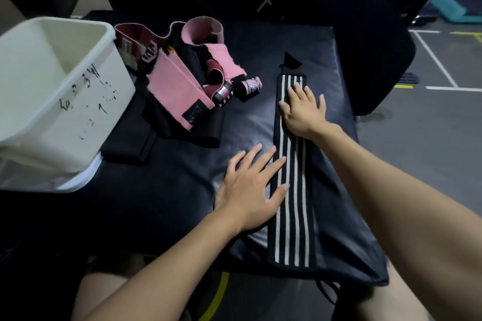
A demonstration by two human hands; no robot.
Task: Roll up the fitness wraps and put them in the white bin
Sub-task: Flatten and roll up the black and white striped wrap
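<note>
You have one striped wrap [292, 190] laid out flat and full length, running from the pad's [182, 203] near edge toward its far edge, on the right half. Your left hand [250, 187] lies flat with fingers spread, its fingertips on the wrap's left edge near the middle. Your right hand [303, 109] presses flat, fingers spread, on the far part of the wrap. Neither hand pinches anything, and no roll has been started on this wrap.

The bin [86, 101] stands at the pad's left edge; what shows of its inside holds no wraps. A pile [182, 81] of pink and black wraps lies loose between bin and striped wrap, with two small rolls [234, 90] at its right side. By my judgement nearly all the work remains.
</note>
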